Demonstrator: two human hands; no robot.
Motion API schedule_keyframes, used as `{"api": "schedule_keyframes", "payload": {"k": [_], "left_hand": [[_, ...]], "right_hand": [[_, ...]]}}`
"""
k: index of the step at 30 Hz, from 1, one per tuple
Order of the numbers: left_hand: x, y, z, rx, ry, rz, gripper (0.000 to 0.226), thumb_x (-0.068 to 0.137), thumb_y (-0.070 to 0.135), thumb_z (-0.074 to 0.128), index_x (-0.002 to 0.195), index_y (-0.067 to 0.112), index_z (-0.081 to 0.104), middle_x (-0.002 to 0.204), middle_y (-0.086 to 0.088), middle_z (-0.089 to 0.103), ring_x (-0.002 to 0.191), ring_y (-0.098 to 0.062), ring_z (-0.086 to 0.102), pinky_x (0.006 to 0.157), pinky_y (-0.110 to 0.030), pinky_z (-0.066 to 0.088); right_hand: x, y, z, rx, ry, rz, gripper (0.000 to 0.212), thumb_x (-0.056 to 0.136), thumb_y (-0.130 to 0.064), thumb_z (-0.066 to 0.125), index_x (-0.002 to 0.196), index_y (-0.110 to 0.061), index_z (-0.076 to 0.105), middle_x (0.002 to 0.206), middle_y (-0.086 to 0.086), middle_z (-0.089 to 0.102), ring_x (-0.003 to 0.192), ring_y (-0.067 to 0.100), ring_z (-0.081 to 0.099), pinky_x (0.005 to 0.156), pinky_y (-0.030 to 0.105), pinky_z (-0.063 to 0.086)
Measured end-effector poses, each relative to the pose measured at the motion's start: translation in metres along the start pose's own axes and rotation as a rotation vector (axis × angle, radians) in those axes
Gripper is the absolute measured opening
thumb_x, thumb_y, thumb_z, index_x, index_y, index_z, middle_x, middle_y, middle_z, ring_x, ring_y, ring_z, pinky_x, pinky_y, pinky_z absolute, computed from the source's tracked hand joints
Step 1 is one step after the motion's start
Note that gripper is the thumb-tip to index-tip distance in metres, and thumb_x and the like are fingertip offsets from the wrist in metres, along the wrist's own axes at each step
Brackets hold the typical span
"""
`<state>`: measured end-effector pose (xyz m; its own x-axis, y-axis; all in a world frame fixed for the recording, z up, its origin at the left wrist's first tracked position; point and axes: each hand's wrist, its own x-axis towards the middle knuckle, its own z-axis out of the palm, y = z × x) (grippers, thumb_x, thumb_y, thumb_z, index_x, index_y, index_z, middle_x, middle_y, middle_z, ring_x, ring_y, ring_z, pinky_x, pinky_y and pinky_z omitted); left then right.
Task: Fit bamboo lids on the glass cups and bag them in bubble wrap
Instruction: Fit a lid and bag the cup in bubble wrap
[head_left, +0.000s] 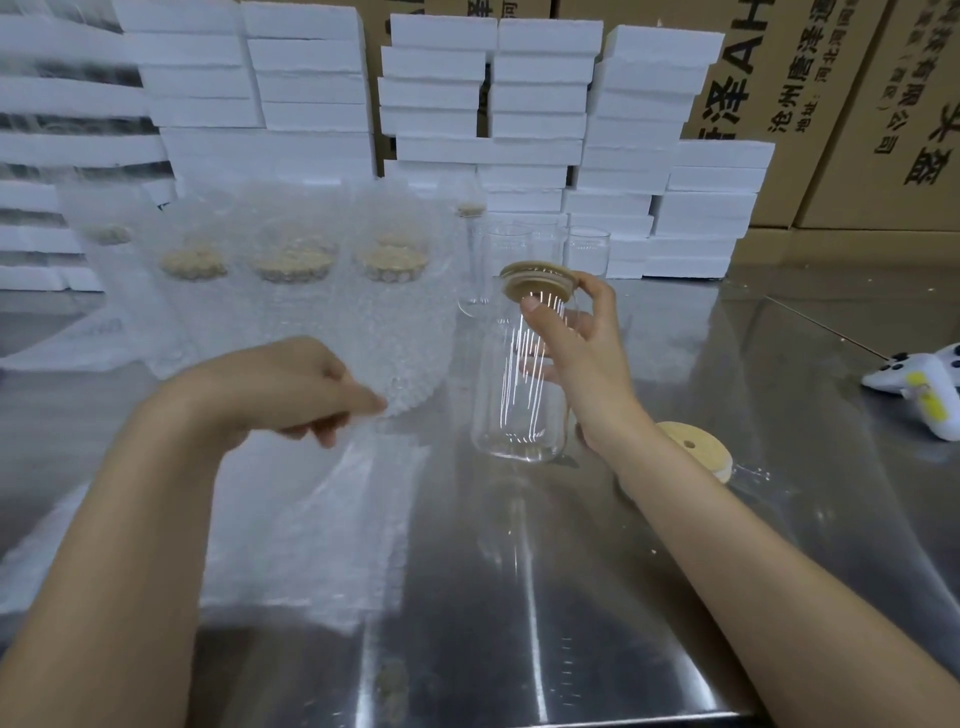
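Observation:
My right hand (582, 348) grips a tall clear glass cup (519, 410) that has a round bamboo lid (537, 280) on its top; the cup hangs tilted just above the steel table. My left hand (306, 389) pinches the edge of a bubble wrap bag (332, 509) that lies flat in front of me. A loose bamboo lid (696, 447) with a small hole lies on the table behind my right wrist. Several wrapped, lidded cups (291, 291) stand at the back left.
Bare glass cups (587, 249) stand behind the held cup. White foam boxes (535, 104) and brown cartons (852, 114) are stacked along the back. A white tape gun (919, 389) lies at the right edge of the steel table (597, 597).

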<state>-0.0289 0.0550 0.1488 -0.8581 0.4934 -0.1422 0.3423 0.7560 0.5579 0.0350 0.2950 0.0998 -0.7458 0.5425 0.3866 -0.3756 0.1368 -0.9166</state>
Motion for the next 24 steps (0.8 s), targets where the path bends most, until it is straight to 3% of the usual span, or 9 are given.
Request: {"api": "schedule_keyframes", "payload": {"k": [3,6,8,10,13,16,20,24], "left_hand": [[0.008,0.018,0.018,-0.425,0.183,0.109,0.035,0.092,0.028,0.060,0.062,0.011,0.056,0.048,-0.001,0.059,0.040,-0.007,0.054,0.042,-0.017,0.040],[0.021,0.030,0.053,-0.549,0.206,0.109,0.025,0.096,0.023,0.057,0.076,0.008,0.058,0.064,-0.004,0.066,0.050,-0.011,0.063,0.043,-0.016,0.045],[0.030,0.026,0.075,-0.325,0.271,0.121,0.023,0.095,0.028,0.059,0.081,0.009,0.060,0.074,-0.004,0.066,0.065,-0.018,0.065,0.053,-0.023,0.049],[0.034,0.022,0.091,-0.093,0.380,0.186,0.024,0.093,0.033,0.060,0.079,0.013,0.059,0.072,0.002,0.061,0.075,-0.021,0.062,0.059,-0.027,0.040],[0.032,0.026,0.108,0.145,0.407,0.186,0.039,0.090,0.055,0.053,0.076,0.018,0.052,0.077,0.004,0.057,0.076,-0.020,0.056,0.066,-0.030,0.037],[0.033,0.031,0.115,0.456,0.371,0.129,0.047,0.086,0.063,0.047,0.075,0.018,0.045,0.081,0.000,0.052,0.076,-0.023,0.047,0.068,-0.032,0.031],[0.031,0.030,0.109,0.326,0.333,0.148,0.026,0.086,0.034,0.054,0.079,0.009,0.057,0.088,-0.008,0.064,0.077,-0.027,0.056,0.065,-0.031,0.040],[0.028,0.026,0.099,0.022,0.313,0.170,0.020,0.087,0.019,0.054,0.071,0.007,0.055,0.071,-0.014,0.060,0.064,-0.026,0.056,0.058,-0.031,0.041]], "right_hand": [[0.002,0.001,-0.002,-0.023,0.043,0.011,0.048,0.086,-0.033,0.072,0.120,-0.039,0.040,0.107,-0.001,0.056,0.082,0.004,0.065,0.058,0.014,0.050],[0.002,0.003,-0.004,-0.059,0.078,0.020,0.049,0.085,-0.036,0.072,0.121,-0.040,0.038,0.103,-0.009,0.055,0.084,0.004,0.064,0.059,0.015,0.051],[0.001,0.004,-0.005,-0.079,0.088,0.020,0.050,0.084,-0.037,0.072,0.122,-0.039,0.038,0.102,-0.010,0.055,0.083,0.003,0.064,0.061,0.018,0.053],[0.002,0.005,-0.006,-0.095,0.105,0.018,0.052,0.084,-0.036,0.073,0.122,-0.038,0.039,0.102,-0.010,0.055,0.082,0.005,0.065,0.068,0.028,0.059],[0.003,0.005,-0.007,-0.089,0.134,0.012,0.052,0.081,-0.038,0.074,0.120,-0.040,0.039,0.104,-0.007,0.057,0.082,0.006,0.065,0.081,0.044,0.059],[0.002,0.001,-0.006,-0.087,0.160,0.002,0.058,0.069,-0.050,0.073,0.116,-0.043,0.039,0.110,-0.002,0.059,0.100,0.019,0.065,0.091,0.050,0.053],[0.003,-0.003,-0.007,-0.073,0.174,-0.013,0.063,0.063,-0.057,0.071,0.114,-0.044,0.037,0.113,-0.002,0.058,0.109,0.027,0.063,0.095,0.049,0.051],[0.003,-0.005,-0.007,-0.046,0.193,-0.005,0.066,0.063,-0.057,0.071,0.117,-0.043,0.037,0.114,-0.001,0.059,0.109,0.026,0.063,0.096,0.050,0.050]]}}
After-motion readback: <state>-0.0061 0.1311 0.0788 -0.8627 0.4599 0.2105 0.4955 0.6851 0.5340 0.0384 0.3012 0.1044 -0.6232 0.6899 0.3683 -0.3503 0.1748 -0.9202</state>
